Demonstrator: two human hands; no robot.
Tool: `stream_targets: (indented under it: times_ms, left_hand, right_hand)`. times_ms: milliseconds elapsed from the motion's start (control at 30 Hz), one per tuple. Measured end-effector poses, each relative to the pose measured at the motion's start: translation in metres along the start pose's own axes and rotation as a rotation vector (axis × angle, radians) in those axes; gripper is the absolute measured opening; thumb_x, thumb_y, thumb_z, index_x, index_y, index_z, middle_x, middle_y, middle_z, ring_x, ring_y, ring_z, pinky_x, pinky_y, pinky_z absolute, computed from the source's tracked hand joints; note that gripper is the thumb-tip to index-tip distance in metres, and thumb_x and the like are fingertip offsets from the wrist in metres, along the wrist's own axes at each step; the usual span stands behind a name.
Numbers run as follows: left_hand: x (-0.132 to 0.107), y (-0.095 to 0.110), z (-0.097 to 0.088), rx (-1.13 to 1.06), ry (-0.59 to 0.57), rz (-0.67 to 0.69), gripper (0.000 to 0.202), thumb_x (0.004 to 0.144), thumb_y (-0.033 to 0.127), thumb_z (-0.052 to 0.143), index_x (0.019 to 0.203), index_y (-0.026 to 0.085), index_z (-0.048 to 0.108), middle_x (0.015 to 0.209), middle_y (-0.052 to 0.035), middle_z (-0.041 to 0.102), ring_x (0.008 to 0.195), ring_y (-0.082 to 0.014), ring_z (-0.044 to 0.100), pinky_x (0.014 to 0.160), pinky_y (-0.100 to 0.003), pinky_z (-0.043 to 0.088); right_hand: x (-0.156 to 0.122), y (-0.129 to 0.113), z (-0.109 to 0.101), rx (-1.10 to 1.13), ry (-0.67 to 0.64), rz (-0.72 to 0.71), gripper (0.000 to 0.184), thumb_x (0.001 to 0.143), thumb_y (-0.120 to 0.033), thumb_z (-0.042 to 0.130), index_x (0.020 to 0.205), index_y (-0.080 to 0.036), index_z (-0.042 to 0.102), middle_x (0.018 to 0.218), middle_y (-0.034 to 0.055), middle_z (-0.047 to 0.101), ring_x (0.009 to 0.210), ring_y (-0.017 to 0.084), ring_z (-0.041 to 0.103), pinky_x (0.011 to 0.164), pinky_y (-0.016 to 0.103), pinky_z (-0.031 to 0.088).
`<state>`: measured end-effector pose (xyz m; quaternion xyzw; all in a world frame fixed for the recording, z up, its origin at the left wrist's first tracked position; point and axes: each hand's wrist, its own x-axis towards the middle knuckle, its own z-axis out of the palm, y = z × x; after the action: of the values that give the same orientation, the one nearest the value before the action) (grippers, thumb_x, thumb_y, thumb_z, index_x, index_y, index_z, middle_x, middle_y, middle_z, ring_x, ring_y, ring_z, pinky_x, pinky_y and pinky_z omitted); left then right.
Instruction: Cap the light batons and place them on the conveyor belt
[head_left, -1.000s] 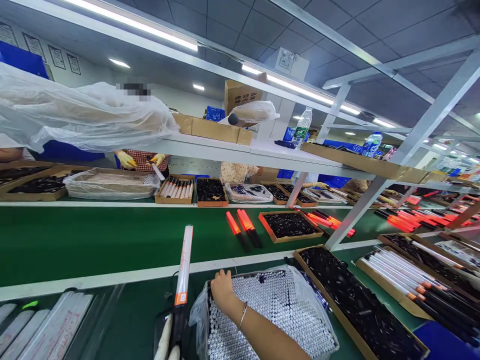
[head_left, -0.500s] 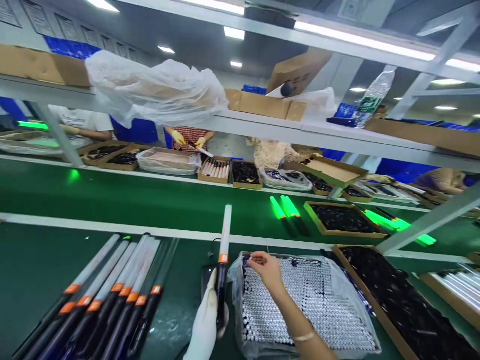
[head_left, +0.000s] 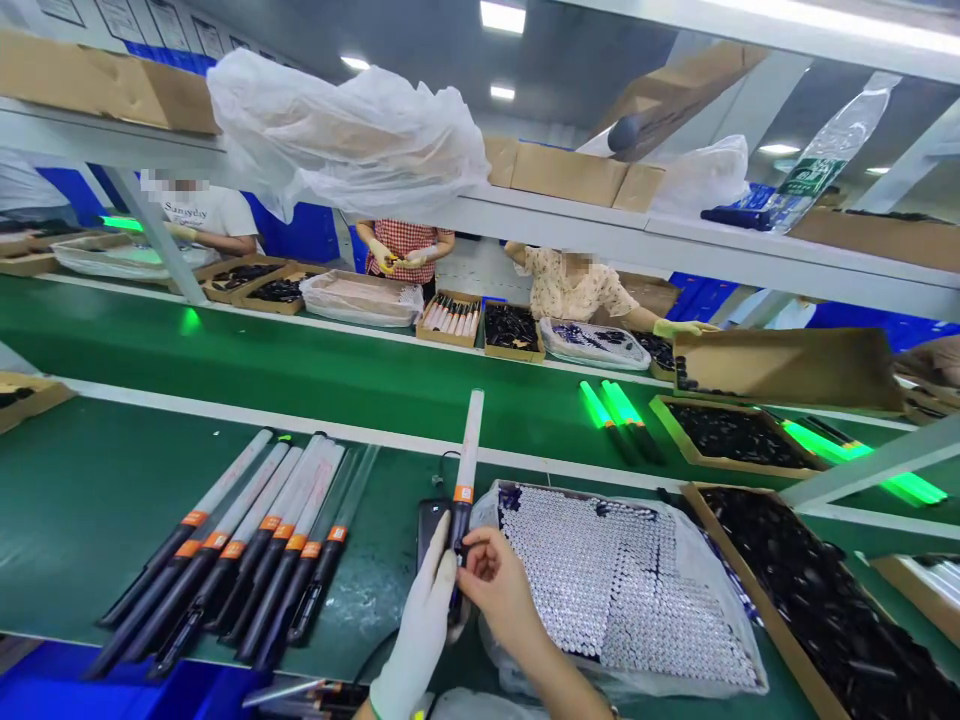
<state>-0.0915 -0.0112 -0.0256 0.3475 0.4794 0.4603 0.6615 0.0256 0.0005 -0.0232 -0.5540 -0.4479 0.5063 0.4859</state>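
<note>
Light stick [head_left: 463, 494] | gripped by left hand [head_left: 427, 595] | right hand [head_left: 495, 575] curled against it, hold unclear | tray edge [head_left: 484, 512] near

On the green table [head_left: 45, 520] lie some long sticks [head_left: 282, 532] side by side, a flat black thing [head_left: 430, 520], a full, plastic-wrapped tray [head_left: 637, 678], and a long brown box [head_left: 763, 602] to its right.
</note>
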Motion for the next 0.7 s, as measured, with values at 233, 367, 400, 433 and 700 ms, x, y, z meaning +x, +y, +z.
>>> stream_targets:
  times_ms: [233,367,400,433,700]
  left_hand:
    - [0.016,-0.008,0.005,-0.020,-0.099,-0.034,0.080,0.085,0.045,0.057,0.150,0.018,0.020,0.051,0.0077,0.047,0.037,-0.0071,0.036,0.034,-0.018,0.030]
    - [0.021,-0.013,0.005,-0.053,-0.143,-0.066,0.082,0.081,0.032,0.049,0.152,0.016,0.011,0.050,0.0064,0.047,0.038,-0.0076,0.032,0.035,-0.018,0.026]
    - [0.021,-0.012,0.007,-0.065,-0.153,-0.073,0.085,0.077,0.028,0.048,0.152,0.015,0.011,0.050,0.0063,0.047,0.038,-0.0073,0.030,0.035,-0.018,0.024]
    - [0.019,-0.010,0.010,-0.076,-0.168,-0.081,0.089,0.072,0.025,0.048,0.152,0.014,0.012,0.050,0.0063,0.047,0.038,-0.0070,0.027,0.035,-0.018,0.021]
    - [0.017,0.003,0.025,-0.021,-0.147,-0.157,0.095,0.067,0.029,0.051,0.152,0.011,0.011,0.045,0.0081,0.040,0.040,-0.0071,0.025,0.039,-0.018,0.012]
  right_hand:
    - [0.045,0.049,-0.062,-0.484,0.181,-0.013,0.045,0.086,-0.050,0.040,0.103,-0.013,0.063,0.089,0.0097,0.066,0.071,0.016,0.059,0.067,0.029,0.050]
    - [0.083,0.058,-0.108,-0.756,0.255,-0.009,0.036,0.086,-0.034,0.044,0.106,-0.014,0.067,0.104,0.0124,0.063,0.089,0.020,0.060,0.087,0.034,0.046]
    - [0.091,0.059,-0.114,-0.822,0.242,-0.006,0.034,0.085,-0.031,0.047,0.107,-0.016,0.068,0.106,0.0113,0.063,0.093,0.020,0.060,0.089,0.033,0.045]
    - [0.098,0.059,-0.117,-0.883,0.221,0.000,0.031,0.083,-0.029,0.051,0.107,-0.018,0.069,0.106,0.0099,0.063,0.095,0.020,0.060,0.088,0.031,0.044]
    - [0.131,0.048,-0.110,-1.127,0.099,0.037,0.009,0.076,-0.016,0.065,0.080,-0.016,0.074,0.095,0.0081,0.067,0.096,0.019,0.062,0.089,0.031,0.042]
